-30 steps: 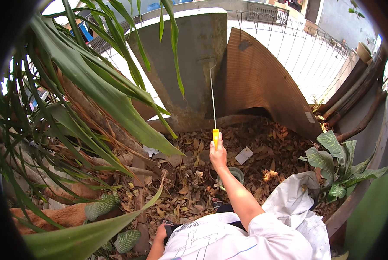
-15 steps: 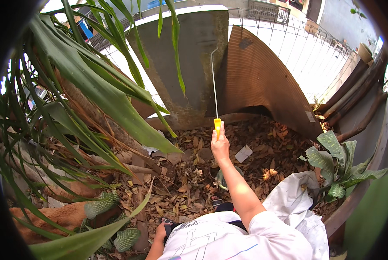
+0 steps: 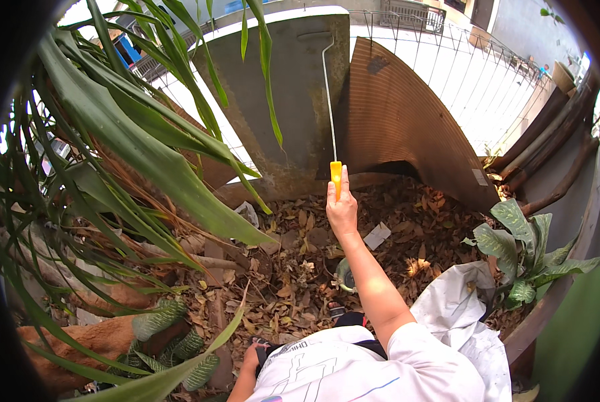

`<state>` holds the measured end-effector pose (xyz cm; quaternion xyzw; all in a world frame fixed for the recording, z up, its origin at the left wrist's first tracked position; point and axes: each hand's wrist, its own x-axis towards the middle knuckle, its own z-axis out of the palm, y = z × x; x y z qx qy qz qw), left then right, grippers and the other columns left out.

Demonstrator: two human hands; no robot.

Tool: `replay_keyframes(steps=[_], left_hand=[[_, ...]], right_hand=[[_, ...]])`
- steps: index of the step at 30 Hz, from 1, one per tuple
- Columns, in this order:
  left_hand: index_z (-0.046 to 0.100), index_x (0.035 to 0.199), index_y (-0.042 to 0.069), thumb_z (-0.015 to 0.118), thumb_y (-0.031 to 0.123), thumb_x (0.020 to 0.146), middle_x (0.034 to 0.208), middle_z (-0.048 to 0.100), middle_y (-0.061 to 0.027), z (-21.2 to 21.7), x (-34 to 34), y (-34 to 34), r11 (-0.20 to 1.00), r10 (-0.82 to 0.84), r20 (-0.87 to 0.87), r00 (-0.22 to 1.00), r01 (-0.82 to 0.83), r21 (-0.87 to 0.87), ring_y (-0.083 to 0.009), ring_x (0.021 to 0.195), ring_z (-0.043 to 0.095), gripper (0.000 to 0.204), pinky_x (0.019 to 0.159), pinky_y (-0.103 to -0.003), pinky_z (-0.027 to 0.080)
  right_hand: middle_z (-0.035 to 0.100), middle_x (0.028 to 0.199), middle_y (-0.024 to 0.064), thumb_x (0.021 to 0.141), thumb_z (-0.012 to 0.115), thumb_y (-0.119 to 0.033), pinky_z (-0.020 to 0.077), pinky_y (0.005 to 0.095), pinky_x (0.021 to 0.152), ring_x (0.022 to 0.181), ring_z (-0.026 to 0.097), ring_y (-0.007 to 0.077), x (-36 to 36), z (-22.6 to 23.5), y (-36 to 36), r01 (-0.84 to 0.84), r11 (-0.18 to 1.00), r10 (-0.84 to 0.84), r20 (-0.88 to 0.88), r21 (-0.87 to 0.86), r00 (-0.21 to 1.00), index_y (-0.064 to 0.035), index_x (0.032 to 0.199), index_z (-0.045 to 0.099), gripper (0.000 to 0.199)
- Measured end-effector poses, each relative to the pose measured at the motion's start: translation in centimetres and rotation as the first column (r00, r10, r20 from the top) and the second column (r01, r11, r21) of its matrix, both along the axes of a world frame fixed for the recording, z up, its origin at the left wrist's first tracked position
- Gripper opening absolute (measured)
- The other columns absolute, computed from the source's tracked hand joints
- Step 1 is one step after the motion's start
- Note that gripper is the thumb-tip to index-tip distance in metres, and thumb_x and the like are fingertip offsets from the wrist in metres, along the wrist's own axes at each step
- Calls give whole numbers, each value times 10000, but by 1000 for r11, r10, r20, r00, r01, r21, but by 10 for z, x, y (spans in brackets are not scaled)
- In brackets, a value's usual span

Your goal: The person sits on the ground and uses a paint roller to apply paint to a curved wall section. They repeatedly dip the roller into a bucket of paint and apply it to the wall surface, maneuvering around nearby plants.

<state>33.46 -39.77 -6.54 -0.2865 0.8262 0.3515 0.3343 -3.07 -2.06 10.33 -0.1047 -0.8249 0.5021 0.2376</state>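
My right hand (image 3: pixel 341 213) is closed round the yellow handle of a paint roller (image 3: pixel 332 124), arm stretched out ahead. Its long, thin metal rod runs up to a bend, and the greyish roller head lies near the top of a grey wall panel (image 3: pixel 286 87), hard to tell from the grey surface. Bare, lighter brownish patches show along the panel's lower part and right edge. My left hand (image 3: pixel 252 353) is low beside my body, next to dark cloth; its fingers are mostly hidden.
A brown corrugated sheet (image 3: pixel 407 114) leans right of the panel, before a wire fence (image 3: pixel 447 40). Long green leaves (image 3: pixel 126 127) overhang the left. Dry leaves (image 3: pixel 293 268) cover the ground. A whitish sheet (image 3: pixel 457 301) and a broad-leaved plant (image 3: pixel 528 248) stand right.
My right hand has pushed the roller upward, so its head now sits higher on the panel. The left hand has barely moved.
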Motion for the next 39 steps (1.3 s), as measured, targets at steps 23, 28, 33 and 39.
replay_keyframes(steps=[23, 28, 33, 39], left_hand=[[692, 898, -20, 538, 216, 972, 1050, 708, -162, -17, -1, -6, 980, 185, -30, 982, -182, 87, -281, 922, 661, 292, 857, -358, 495], [699, 918, -11, 588, 172, 935, 1041, 717, -151, -11, -1, -6, 983, -136, 13, 991, 136, -122, -281, 919, 674, 215, 836, -360, 504], [696, 895, -1, 532, 198, 956, 984, 722, -141, -29, 5, -18, 978, -204, -69, 977, 199, -65, -253, 846, 660, 264, 820, -348, 499], [681, 841, 22, 404, 242, 1004, 921, 706, -117, -38, 17, -23, 990, 0, -201, 980, 28, 136, -227, 797, 632, 390, 780, -330, 484]], right_hand=[[674, 955, 307, 973, 526, -266, 519, 521, 772, 882, 659, 469, 41, -71, -8, 11, 999, 0, 341, -30, 940, -10, 1485, 346, 601], [669, 1024, 304, 980, 531, -277, 522, 487, 821, 950, 661, 446, 27, -41, -7, 42, 996, -24, 236, -73, 971, -8, 1454, 409, 559], [675, 960, 302, 981, 536, -290, 523, 480, 789, 890, 670, 445, 35, -1, -17, 41, 993, -27, 118, -114, 993, -3, 1446, 419, 559], [677, 887, 272, 1004, 514, -255, 525, 464, 724, 826, 674, 427, 51, 24, -19, -16, 986, 33, 100, -167, 994, -26, 1478, 376, 545]])
